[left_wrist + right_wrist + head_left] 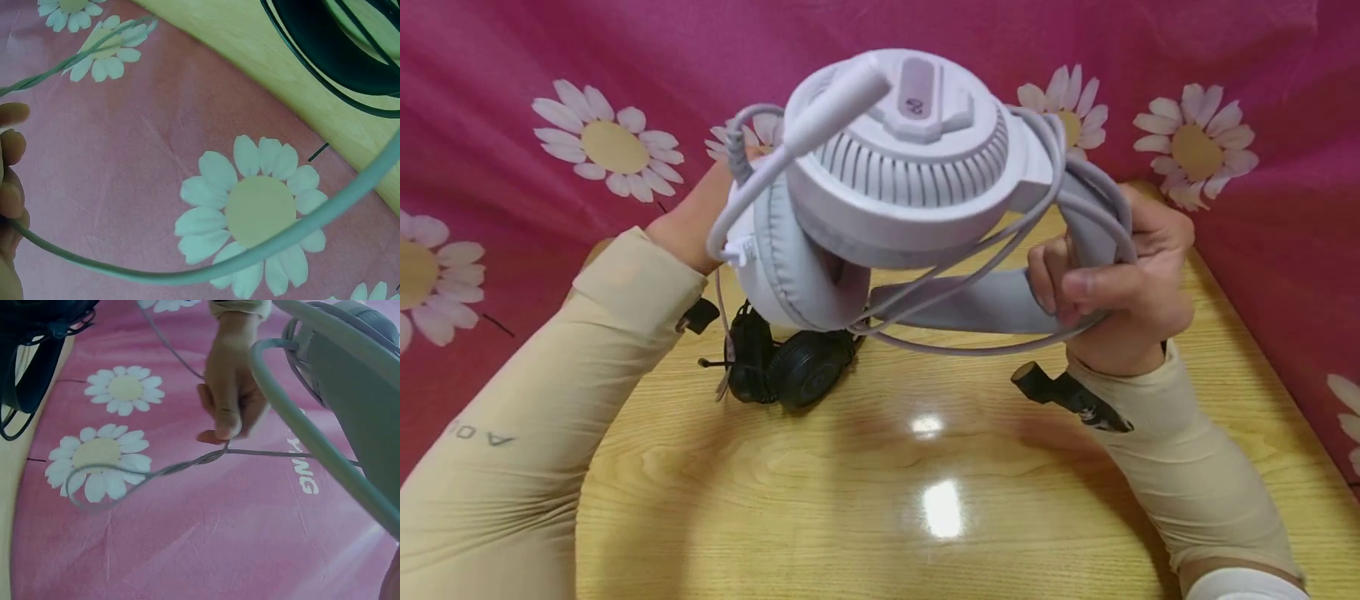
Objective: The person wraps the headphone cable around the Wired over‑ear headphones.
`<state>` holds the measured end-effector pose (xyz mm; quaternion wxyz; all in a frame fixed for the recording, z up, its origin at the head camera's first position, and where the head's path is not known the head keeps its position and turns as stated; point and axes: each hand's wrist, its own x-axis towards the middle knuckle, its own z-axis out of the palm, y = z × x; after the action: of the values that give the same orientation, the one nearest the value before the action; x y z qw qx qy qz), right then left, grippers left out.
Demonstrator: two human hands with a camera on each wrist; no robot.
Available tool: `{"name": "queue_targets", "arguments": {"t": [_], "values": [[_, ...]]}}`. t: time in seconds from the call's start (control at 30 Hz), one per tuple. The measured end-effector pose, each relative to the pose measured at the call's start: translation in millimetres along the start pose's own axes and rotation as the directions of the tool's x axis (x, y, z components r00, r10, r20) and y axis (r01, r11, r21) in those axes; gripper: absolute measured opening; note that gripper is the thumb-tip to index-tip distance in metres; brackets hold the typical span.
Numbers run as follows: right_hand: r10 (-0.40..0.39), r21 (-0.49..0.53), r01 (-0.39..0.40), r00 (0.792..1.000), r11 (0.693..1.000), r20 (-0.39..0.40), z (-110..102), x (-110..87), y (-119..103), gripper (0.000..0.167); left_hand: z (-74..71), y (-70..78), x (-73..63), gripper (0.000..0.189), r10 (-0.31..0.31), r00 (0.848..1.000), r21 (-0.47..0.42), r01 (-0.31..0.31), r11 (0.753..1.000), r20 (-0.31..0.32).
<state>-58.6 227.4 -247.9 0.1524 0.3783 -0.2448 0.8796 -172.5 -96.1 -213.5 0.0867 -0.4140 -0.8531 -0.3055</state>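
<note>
A white headset (910, 192) with a boom microphone (820, 125) is held up above the table. My right hand (1138, 283) grips its headband (977, 304), with loops of the grey cable (1097, 200) wound around the band beside the fingers. My left hand (696, 221) is largely hidden behind the ear cups in the head view. In the right wrist view, that left hand (234, 394) pinches the cable (187, 465), whose far part is twisted and ends in a loop. Only a few of the left fingers (12, 194) show at the edge of the left wrist view.
A black headset (797, 362) lies on the wooden table (865, 500), below the white one. Pink cloth (925, 25) printed with white daisies rises behind the table and along both its sides.
</note>
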Motion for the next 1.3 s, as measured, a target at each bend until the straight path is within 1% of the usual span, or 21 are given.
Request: {"name": "queue_targets", "arguments": {"t": [0.03,0.07,0.1,0.17,0.27,0.3,0.33,0.37,0.4,0.43,0.5,0.53,0.6,0.7,0.77,0.83,1.03,1.07,1.13,1.23,1.3], "values": [[-0.005,0.018,0.005,1.0,1.0,-0.003,0.2,1.0,-0.5,0.028,0.7,2.7,0.6,0.019,-0.01,1.0,-0.051,0.01,0.999,0.01],[-0.01,0.034,0.01,1.0,0.999,-0.004,0.3,2.1,-1.0,0.024,1.1,4.9,0.7,0.024,-0.02,1.0,-0.06,0.021,0.998,0.015],[-0.019,0.048,0.019,1.0,0.999,-0.002,0.2,3.2,-1.6,0.022,1.4,7.4,1.5,0.03,-0.027,0.999,-0.036,0.028,0.999,0.018],[-0.029,0.058,0.03,1.0,0.998,-0.01,0.3,5.3,-2.8,0.026,2.0,11.8,3.8,0.035,-0.091,0.995,-0.018,0.091,0.996,0.032],[-0.043,0.058,0.045,0.998,0.997,-0.036,0.4,8.2,-3.3,0.026,1.6,14.8,4.9,0.03,-0.196,0.979,0.109,0.19,0.976,0.05],[-0.048,0.047,0.05,0.997,0.998,-0.052,0.4,9.2,-3.5,0.028,1.5,14.5,5.2,0.025,-0.186,0.98,0.185,0.171,0.968,0.068],[-0.053,0.034,0.055,0.996,0.998,-0.071,0.3,10.1,-3.5,0.026,1.4,13.4,5.1,0.017,-0.148,0.985,0.268,0.119,0.956,0.09],[-0.059,0.017,0.061,0.994,0.998,-0.088,0.1,11.2,-3.6,0.021,1.4,12.2,4.9,0.01,-0.082,0.991,0.345,0.039,0.938,0.11],[-0.066,0.004,0.067,0.992,0.998,-0.106,-0.2,12.1,-4.1,0.017,1.4,10.9,4.7,0.006,-0.001,0.992,0.415,-0.052,0.908,0.126],[-0.076,-0.016,0.074,0.989,0.997,-0.13,-0.6,12.9,-4.5,0.012,1.5,9.5,4.1,0.007,0.093,0.986,0.474,-0.148,0.868,0.138],[-0.091,-0.045,0.085,0.981,0.995,-0.173,-2.2,14.7,-5.7,0.007,2.1,6.7,2.4,0.014,0.255,0.955,0.544,-0.295,0.785,0.15],[-0.097,-0.061,0.087,0.976,0.994,-0.193,-3.0,15.6,-6.4,0.007,2.7,5.7,1.5,0.014,0.304,0.941,0.555,-0.333,0.762,0.147],[-0.107,-0.079,0.091,0.968,0.993,-0.227,-4.9,17.2,-7.5,0.005,4.2,4.2,-0.7,0.015,0.353,0.926,0.564,-0.364,0.741,0.134],[-0.108,-0.089,0.088,0.962,0.992,-0.252,-8.2,19.2,-7.5,0.007,7.0,3.4,-4.3,0.019,0.379,0.916,0.569,-0.384,0.727,0.133],[-0.112,-0.095,0.09,0.958,0.991,-0.265,-10.2,20.4,-7.4,0.016,8.5,3.9,-6.7,0.023,0.395,0.908,0.589,-0.397,0.704,0.139],[-0.119,-0.093,0.097,0.953,0.991,-0.278,-12.3,22.3,-6.9,0.021,8.5,5.0,-9.8,0.027,0.401,0.905,0.594,-0.402,0.697,0.143],[-0.172,-0.114,0.143,0.935,0.983,-0.31,-18.0,28.1,-6.1,0.035,3.4,11.0,-19.1,0.027,0.38,0.915,0.596,-0.383,0.705,0.138],[-0.178,-0.126,0.144,0.933,0.981,-0.314,-18.8,28.4,-5.9,0.036,2.5,11.6,-20.4,0.031,0.376,0.916,0.596,-0.379,0.707,0.137],[-0.184,-0.147,0.143,0.93,0.979,-0.317,-20.7,29.1,-5.2,0.036,1.0,12.2,-23.2,0.042,0.374,0.917,0.603,-0.379,0.702,0.141],[-0.184,-0.166,0.136,0.929,0.977,-0.321,-23.2,29.7,-4.1,0.038,-0.9,12.1,-27.1,0.043,0.384,0.912,0.613,-0.388,0.688,0.146],[-0.177,-0.155,0.131,0.926,0.979,-0.333,-24.7,30.7,-3.4,0.026,-1.9,11.9,-29.6,0.04,0.387,0.91,0.616,-0.391,0.684,0.149]]}}
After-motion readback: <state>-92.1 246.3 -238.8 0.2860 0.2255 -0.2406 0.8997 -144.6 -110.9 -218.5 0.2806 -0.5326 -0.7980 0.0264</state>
